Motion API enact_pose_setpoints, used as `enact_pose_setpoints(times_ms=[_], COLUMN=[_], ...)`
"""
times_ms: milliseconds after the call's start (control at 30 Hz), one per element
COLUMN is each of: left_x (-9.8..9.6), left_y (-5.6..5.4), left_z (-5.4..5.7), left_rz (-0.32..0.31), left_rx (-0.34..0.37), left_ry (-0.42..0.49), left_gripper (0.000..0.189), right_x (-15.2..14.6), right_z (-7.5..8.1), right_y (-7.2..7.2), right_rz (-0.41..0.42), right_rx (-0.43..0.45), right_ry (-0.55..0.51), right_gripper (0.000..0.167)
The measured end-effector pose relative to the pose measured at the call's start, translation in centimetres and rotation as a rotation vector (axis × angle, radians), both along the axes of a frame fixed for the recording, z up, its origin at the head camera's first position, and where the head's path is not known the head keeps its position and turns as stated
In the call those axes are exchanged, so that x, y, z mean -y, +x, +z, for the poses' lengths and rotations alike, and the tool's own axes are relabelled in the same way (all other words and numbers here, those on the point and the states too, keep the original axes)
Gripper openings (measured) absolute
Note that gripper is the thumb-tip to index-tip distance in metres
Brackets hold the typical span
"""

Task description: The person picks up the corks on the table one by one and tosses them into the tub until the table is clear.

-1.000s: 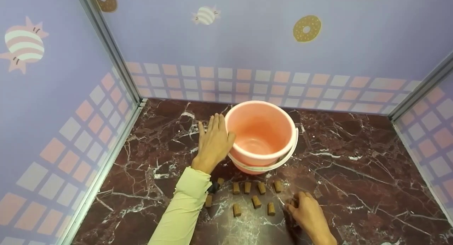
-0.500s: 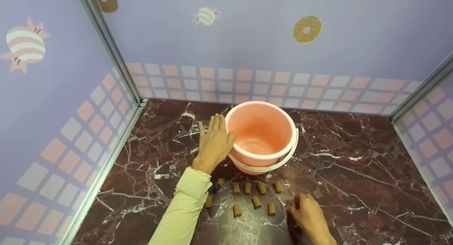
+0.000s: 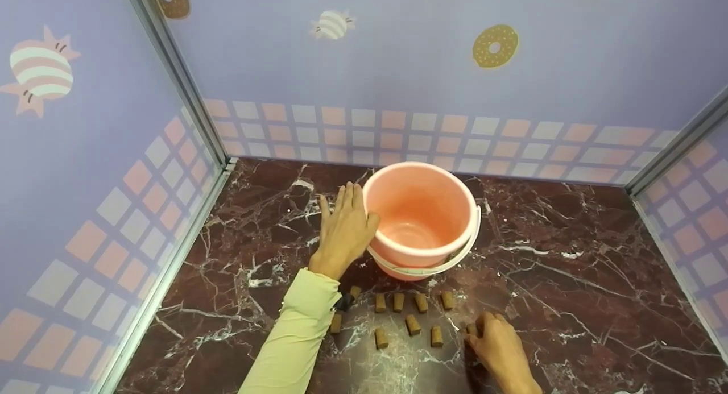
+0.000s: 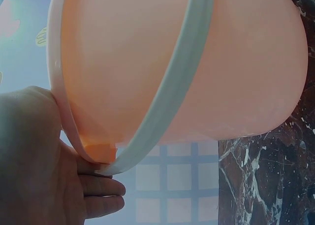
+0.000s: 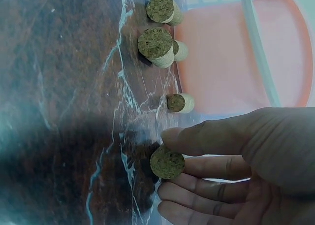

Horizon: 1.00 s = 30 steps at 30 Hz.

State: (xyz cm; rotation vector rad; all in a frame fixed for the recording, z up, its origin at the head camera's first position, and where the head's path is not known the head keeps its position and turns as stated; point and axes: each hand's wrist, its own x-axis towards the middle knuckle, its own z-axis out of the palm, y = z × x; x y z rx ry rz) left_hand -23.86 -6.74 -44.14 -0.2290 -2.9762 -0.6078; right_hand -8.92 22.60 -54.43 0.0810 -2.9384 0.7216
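Note:
A pink bucket [image 3: 406, 257] with a white handle [image 3: 466, 249] stands upright on the marbled surface. My left hand [image 3: 344, 229] holds the left side of its rim, the fingers lying straight along the outside; the left wrist view shows the thumb's base disappearing behind the rim [image 4: 55, 72]. Low at the right, my right hand [image 3: 500, 348] pinches a cork stopper [image 5: 167, 162] between thumb and fingers, close over the surface. In the head view only a bit of that cork shows past the fingertips. Several other corks [image 3: 412, 324] stand in loose rows in front of the bucket.
The dark red marbled surface [image 3: 569, 303] reaches the lilac back wall [image 3: 398, 70]. Side walls [image 3: 57, 183] with metal edge strips [image 3: 170, 58] border it left and right. My left sleeve [image 3: 284, 348] passes close beside the leftmost corks [image 3: 335, 323].
My right hand has shifted slightly, and the cork at its fingertips now shows more. The left hand, bucket and other corks have stayed in place.

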Motion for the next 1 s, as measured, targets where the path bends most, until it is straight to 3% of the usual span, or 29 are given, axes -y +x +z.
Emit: enact_pose_setpoints(times_ms=[467, 1000], left_x=[0.01, -0.03], left_y=[-0.02, 0.05], left_z=[0.01, 0.01], left_rz=[-0.001, -0.005], left_rx=[0.002, -0.005], left_ry=[0.012, -0.007], left_gripper=[0.072, 0.072], right_x=[-0.06, 0.03], right_z=[0.25, 0.08], right_y=[-0.16, -0.22], right_rz=[0.013, 0.010], right_rx=[0.085, -0.009], right_ry=[0.000, -0.024], right_gripper=[0.016, 0.015])
